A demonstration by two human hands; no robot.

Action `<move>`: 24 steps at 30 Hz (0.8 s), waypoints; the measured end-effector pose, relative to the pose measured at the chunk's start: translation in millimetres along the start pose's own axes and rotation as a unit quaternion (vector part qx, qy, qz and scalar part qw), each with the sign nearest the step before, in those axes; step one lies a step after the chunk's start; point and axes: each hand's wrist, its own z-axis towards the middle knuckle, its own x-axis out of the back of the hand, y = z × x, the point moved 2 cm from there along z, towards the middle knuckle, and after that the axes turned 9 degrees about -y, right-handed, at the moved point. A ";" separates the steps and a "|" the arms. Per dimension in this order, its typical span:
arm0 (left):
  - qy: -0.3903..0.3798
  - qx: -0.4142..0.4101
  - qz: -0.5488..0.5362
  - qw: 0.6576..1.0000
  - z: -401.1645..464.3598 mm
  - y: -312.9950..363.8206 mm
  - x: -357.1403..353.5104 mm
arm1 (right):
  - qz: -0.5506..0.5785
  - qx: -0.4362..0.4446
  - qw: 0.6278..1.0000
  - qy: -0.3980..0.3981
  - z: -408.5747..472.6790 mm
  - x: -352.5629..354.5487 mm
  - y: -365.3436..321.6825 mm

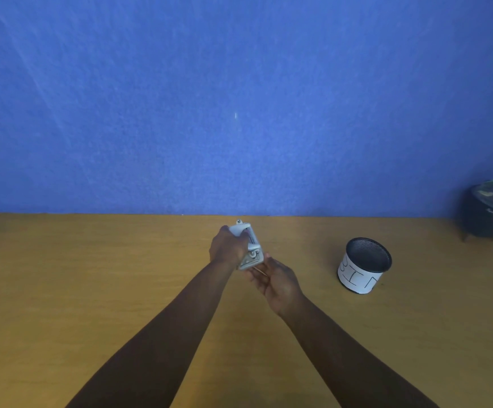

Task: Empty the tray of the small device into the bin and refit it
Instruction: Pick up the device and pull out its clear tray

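Observation:
My left hand [227,245] grips a small light-grey device [251,248], a hole punch by its look, held tilted above the middle of the wooden table [92,275]. My right hand [274,279] lies palm-up just below the device's lower end, fingers apart, touching or nearly touching its base. Whether the tray is on the device is too small to tell. The bin [364,265], a black mesh cup wrapped in white paper marked "BIN", stands upright on the table to the right, well apart from both hands.
A dark pot with a green plant [492,210] stands at the far right edge of the table. A blue wall [239,98] rises directly behind the table's back edge.

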 end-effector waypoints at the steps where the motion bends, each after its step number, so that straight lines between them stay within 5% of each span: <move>1: -0.007 0.002 -0.008 1.000 -0.6 0.2 0.2 | 0.004 -0.002 1.000 0.000 -0.3 0.7 -0.2; 24: -0.142 -0.053 0.059 0.987 -16.8 12.2 -5.7 | -0.034 -0.021 0.998 0.045 2.9 7.8 -22.8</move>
